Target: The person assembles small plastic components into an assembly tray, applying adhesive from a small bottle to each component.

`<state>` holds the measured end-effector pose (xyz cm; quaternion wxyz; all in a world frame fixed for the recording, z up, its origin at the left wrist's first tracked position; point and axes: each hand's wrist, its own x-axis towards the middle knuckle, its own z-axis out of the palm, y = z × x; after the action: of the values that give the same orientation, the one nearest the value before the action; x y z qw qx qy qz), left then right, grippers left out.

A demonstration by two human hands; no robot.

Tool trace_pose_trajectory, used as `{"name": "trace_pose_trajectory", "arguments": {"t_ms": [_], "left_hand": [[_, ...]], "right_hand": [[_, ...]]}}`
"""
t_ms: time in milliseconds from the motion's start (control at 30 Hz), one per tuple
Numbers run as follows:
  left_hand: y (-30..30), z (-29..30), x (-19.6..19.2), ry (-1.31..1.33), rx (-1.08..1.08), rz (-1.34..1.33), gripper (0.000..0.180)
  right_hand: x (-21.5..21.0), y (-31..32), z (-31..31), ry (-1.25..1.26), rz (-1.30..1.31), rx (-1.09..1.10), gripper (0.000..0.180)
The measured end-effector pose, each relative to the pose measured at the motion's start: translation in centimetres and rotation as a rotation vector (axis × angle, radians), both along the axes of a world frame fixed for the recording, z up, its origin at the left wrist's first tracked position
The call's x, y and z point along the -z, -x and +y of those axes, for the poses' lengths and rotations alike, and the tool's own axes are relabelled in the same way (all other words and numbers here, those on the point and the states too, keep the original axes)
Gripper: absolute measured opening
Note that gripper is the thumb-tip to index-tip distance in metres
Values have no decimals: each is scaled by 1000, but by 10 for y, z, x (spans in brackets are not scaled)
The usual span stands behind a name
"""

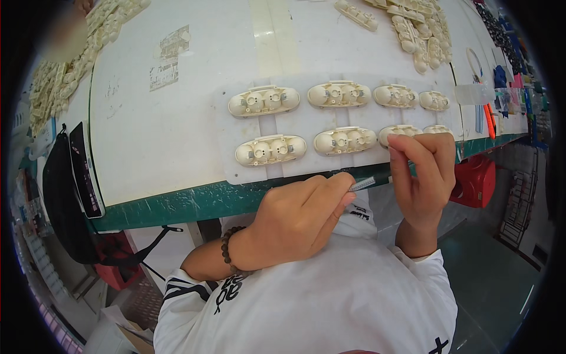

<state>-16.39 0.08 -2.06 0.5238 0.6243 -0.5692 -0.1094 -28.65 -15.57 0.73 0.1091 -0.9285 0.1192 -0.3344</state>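
Note:
Several cream plastic oval housings, each with round cups inside, sit in two rows on a pale flat board. Small grey pieces show in some of them, as in the near-row housing left of my right hand. My left hand is closed around a slim bundle of silvery ribbed strips, held just off the table's near edge. At the third housing of the near row, my right hand pinches with thumb and forefinger at its front rim. Whatever sits between those fingertips is too small to make out.
The white table has a green front edge. Heaps of cream housings lie at the far right and far left. A dark flat device stands at the left edge beside a black bag. A red stool is at right.

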Motion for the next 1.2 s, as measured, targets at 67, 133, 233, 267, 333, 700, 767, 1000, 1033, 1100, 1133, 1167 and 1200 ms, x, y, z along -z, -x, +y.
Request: {"name": "trace_pose_trajectory", "arguments": {"t_ms": [67, 133, 233, 267, 333, 700, 767, 1000, 1033, 1100, 1133, 1167, 1200], "left_hand": [[1, 0, 0, -3, -6, -3, 19], [1, 0, 0, -7, -11, -7, 19], [1, 0, 0, -20, -3, -17, 19], [2, 1, 0, -21, -11, -17, 18], [2, 0, 0, -23, -17, -19, 18], [1, -1, -3, -23, -7, -20, 17], [1, 0, -1, -17, -11, -16, 17], [2, 0, 0, 0, -27, -18, 16], [2, 0, -1, 0, -28, -19, 16], [2, 0, -1, -12, -25, -7, 15], [1, 0, -1, -12, -26, -7, 15], [1, 0, -1, -13, -24, -8, 15], [1, -1, -2, -14, -20, -10, 15]], "right_hand": [[0, 1, -1, 4, 19, 5, 28], [-1, 1, -2, 6, 36, 10, 29], [-1, -3, -1, 32, 87, -15, 28], [1, -4, -2, 61, 106, -7, 28], [3, -4, -3, 90, 124, 3, 28], [10, -10, -5, 93, 85, 16, 24], [9, -10, -6, 94, 80, 9, 25], [1, -11, -1, 105, 63, -59, 30], [1, -11, -1, 105, 62, -60, 30], [1, -10, -2, 123, 81, -48, 31], [0, -9, -3, 123, 81, -49, 31], [-1, -7, -3, 116, 63, -36, 31], [-2, -5, -3, 108, 45, -23, 31]]}}
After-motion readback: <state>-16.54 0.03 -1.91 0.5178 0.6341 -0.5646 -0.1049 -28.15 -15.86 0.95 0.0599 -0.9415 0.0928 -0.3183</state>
